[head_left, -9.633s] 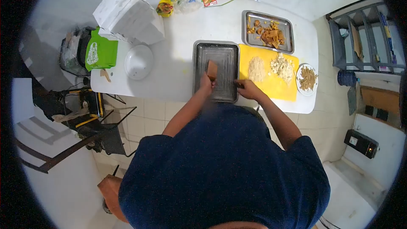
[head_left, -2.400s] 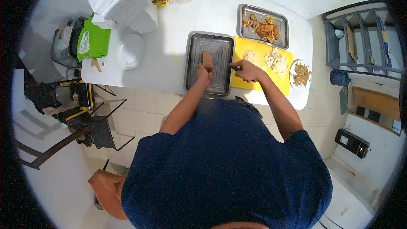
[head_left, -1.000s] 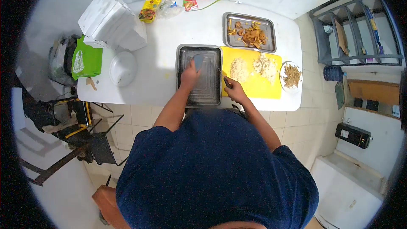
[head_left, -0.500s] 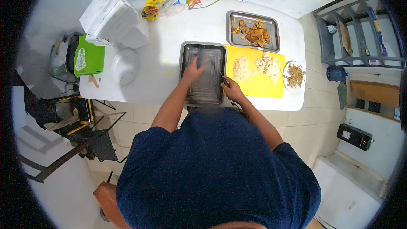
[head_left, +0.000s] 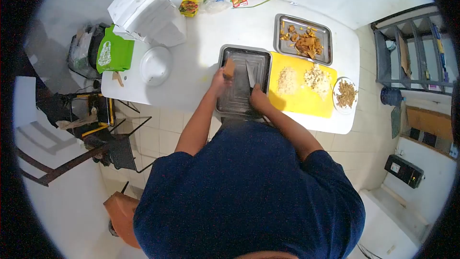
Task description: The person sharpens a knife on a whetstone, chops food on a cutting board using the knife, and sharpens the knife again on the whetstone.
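Note:
My left hand [head_left: 220, 82] grips a small orange-brown block [head_left: 229, 68] over the left part of a dark metal tray [head_left: 239, 95]. What kind of block it is, I cannot tell. In my right hand [head_left: 259, 99] is a knife [head_left: 250, 74], its blade pointing away from me above the tray's right half. Blade and block are apart. Beside the tray on the right lies a yellow cutting board [head_left: 302, 105] with two piles of pale chopped food [head_left: 317, 78].
Behind the board stands a metal tray [head_left: 327, 29] of browned food pieces. A plate of brown bits [head_left: 346, 95] is at the right edge. To the left are a round white container [head_left: 156, 65], a green bag [head_left: 115, 50] and a white box [head_left: 143, 12]. Food packets [head_left: 192, 2] lie at the back.
The knife has turned so its blade shows plainly, moving in over the tray. The block in my left hand now shows an orange-brown side instead of a dark bluish one. The view has shifted.

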`<state>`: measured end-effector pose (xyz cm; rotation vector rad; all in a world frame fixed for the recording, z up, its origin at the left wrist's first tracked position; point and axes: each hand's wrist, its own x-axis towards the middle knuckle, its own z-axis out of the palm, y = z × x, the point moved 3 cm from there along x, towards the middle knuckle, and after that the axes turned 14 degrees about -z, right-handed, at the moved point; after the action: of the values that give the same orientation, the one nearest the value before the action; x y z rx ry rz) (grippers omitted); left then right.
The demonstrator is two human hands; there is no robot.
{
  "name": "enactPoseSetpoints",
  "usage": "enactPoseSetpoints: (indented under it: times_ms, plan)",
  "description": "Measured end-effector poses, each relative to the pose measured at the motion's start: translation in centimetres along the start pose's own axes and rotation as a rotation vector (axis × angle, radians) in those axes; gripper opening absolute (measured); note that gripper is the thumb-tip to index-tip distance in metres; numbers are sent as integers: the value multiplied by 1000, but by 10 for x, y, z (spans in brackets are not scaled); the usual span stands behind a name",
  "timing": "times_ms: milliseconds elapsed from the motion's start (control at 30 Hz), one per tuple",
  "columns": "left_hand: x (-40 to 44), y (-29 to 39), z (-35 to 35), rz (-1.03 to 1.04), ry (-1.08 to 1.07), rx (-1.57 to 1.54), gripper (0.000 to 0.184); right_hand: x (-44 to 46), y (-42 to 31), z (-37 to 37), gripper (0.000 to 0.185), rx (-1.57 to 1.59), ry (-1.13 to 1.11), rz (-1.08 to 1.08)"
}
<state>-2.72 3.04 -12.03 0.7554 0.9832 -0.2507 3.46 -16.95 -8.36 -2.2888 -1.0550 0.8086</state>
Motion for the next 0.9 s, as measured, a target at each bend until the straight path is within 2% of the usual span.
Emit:
enactPoseSetpoints:
  times_ms: [267, 467, 567, 667, 767, 900]
  plan:
    - [-20, 2, 9, 6, -14, 14, 42, 23, 17, 28, 51, 0, -151, 2]
    - [-21, -2, 3, -2, 3, -7, 42, 29, 27, 29, 47, 317, -86, 95]
    - [-18, -2, -4, -11, 8, 31, 42, 30, 42, 43, 50, 222, -71, 89]
    - [-13, -6, -11, -42, -10, 46, 42, 27, 26, 22, 48, 174, -169, 54]
    - [-23, 1, -6, -32, -6, 49, 41, 28, 28, 18, 46, 178, -93, 128]
    - [-25, 0, -7, -38, 17, 48, 41, 32, 37, 24, 40, 148, -90, 46]
